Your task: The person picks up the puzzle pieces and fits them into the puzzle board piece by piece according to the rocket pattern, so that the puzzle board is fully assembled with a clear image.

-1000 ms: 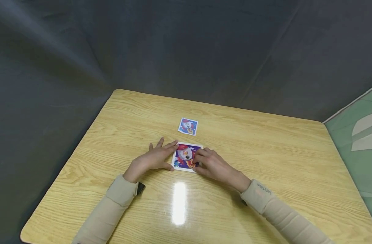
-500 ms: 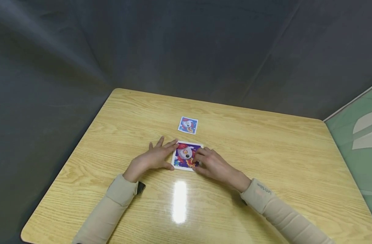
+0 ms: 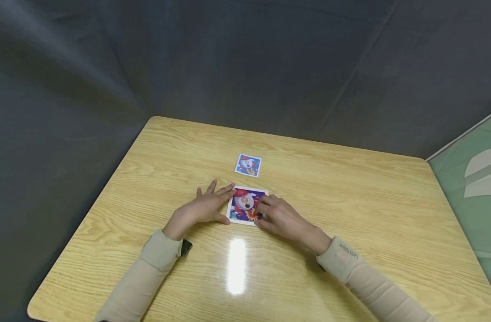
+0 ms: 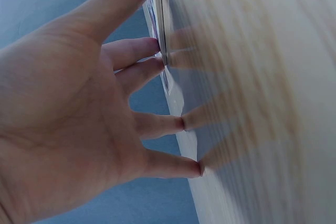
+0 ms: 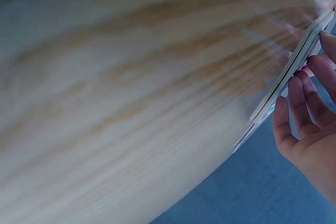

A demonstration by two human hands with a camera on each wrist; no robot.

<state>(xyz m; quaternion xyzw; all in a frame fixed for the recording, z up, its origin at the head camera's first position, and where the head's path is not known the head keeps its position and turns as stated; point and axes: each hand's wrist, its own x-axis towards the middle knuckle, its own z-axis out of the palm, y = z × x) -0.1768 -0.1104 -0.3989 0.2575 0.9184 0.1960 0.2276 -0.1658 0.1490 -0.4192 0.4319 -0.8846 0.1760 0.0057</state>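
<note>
A square picture board (image 3: 243, 205) with a white border and a rocket on purple lies flat on the table. Along its left edge, my left hand (image 3: 202, 209) spreads its straight fingers; thumb and index finger touch the border, and the other fingertips rest on the tabletop in the left wrist view. Bent fingers of my right hand (image 3: 280, 218) touch the board's right side, with the thumb near its lower right corner. In the right wrist view, the fingertips meet the board's face (image 5: 294, 69). Whether they pinch a piece is hidden. Beyond the board lies a smaller rocket card (image 3: 248, 165).
The wooden table (image 3: 350, 192) has rounded corners and a bright light reflection near the front. Dark cloth (image 3: 245, 67) hangs behind and to the left. A green panel (image 3: 467, 214) stands along the right side.
</note>
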